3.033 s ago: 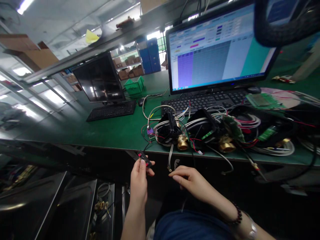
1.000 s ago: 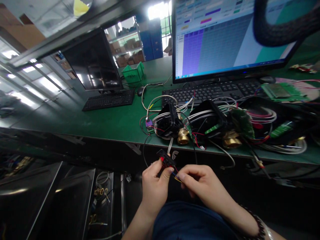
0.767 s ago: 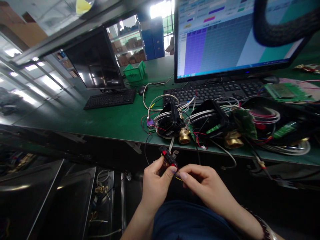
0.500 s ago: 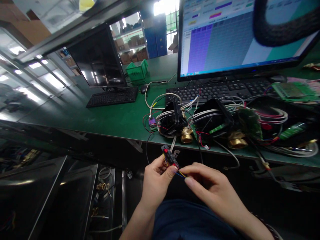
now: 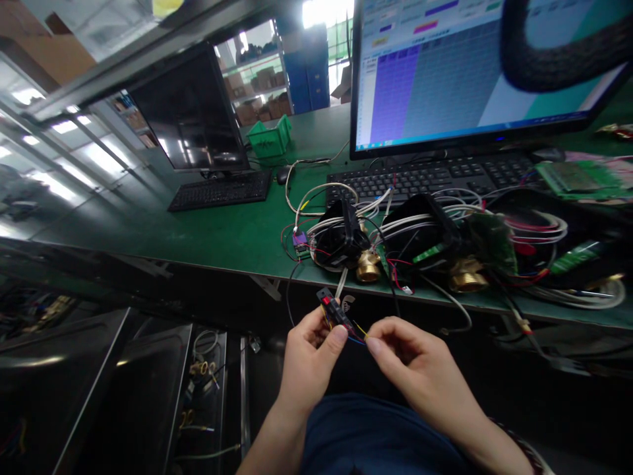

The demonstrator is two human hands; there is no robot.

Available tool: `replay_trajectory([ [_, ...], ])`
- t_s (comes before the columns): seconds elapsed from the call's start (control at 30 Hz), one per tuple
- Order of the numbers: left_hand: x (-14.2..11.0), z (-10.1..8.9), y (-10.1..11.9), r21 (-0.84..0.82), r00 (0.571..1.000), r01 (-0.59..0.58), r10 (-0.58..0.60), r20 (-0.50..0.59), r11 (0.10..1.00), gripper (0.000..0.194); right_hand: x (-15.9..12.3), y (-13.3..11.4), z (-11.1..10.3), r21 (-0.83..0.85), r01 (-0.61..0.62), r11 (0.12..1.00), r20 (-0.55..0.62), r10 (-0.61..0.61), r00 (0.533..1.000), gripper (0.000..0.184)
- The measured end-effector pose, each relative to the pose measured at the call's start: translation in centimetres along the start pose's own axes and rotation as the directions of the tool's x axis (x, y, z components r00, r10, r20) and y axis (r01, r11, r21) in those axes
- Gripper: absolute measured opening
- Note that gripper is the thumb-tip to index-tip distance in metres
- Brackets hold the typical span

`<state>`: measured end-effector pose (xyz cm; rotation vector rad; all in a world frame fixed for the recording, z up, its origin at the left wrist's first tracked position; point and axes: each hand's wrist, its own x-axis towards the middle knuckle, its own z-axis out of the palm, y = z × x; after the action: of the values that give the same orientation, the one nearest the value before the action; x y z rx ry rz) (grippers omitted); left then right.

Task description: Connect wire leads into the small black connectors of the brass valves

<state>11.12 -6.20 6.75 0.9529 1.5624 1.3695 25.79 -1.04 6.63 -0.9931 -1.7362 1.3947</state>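
My left hand pinches a small black connector with red marks just below the front edge of the green bench. My right hand pinches the thin yellow and blue wires that come out of the connector's right end. A thin black lead runs from the connector up to the tangle on the bench. There, two black modules with brass fittings and white cables sit close to the edge, right above my hands.
A lit monitor and keyboard stand behind the modules. A dark monitor with its own keyboard stands to the left, a green bin behind. Metal trays with brass parts sit low on my left.
My left hand carried the connector right, toward my middle. My right hand left the dangling white cable, came up to meet it and took hold of its wires.
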Motion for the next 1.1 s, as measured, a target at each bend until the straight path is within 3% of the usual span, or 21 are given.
replay_trajectory([
  [0.17,-0.04,0.20,0.11,0.023,0.999,0.001,0.001,-0.048,1.000,0.043,0.07,-0.10,0.04,-0.075,0.049,0.996,-0.015,-0.050,0.999,0.020],
  [0.37,-0.20,0.22,0.00,0.150,0.994,-0.046,0.061,-0.095,0.988,0.037,0.14,-0.16,0.40,-0.038,0.016,0.999,-0.035,-0.017,0.999,0.022],
  [0.57,-0.52,0.07,-0.05,0.335,0.977,-0.163,0.198,-0.074,0.928,0.030,0.16,0.00,0.58,-0.055,-0.004,0.999,-0.047,0.001,0.999,0.022],
  [0.8,-0.58,0.14,0.10,0.410,0.952,-0.244,0.297,-0.069,0.879,0.027,0.17,0.14,0.65,-0.068,0.010,0.998,-0.073,-0.015,0.997,0.022],
  [0.93,-0.62,0.19,0.15,0.385,0.960,-0.230,0.272,-0.060,0.894,0.025,0.16,0.05,0.67,-0.089,0.034,0.995,-0.074,-0.041,0.996,0.023],
  [1.1,-0.56,0.23,0.23,0.230,0.992,-0.105,0.120,-0.049,0.967,0.034,0.14,-0.49,0.30,-0.124,0.177,0.976,-0.059,-0.185,0.981,0.016],
])
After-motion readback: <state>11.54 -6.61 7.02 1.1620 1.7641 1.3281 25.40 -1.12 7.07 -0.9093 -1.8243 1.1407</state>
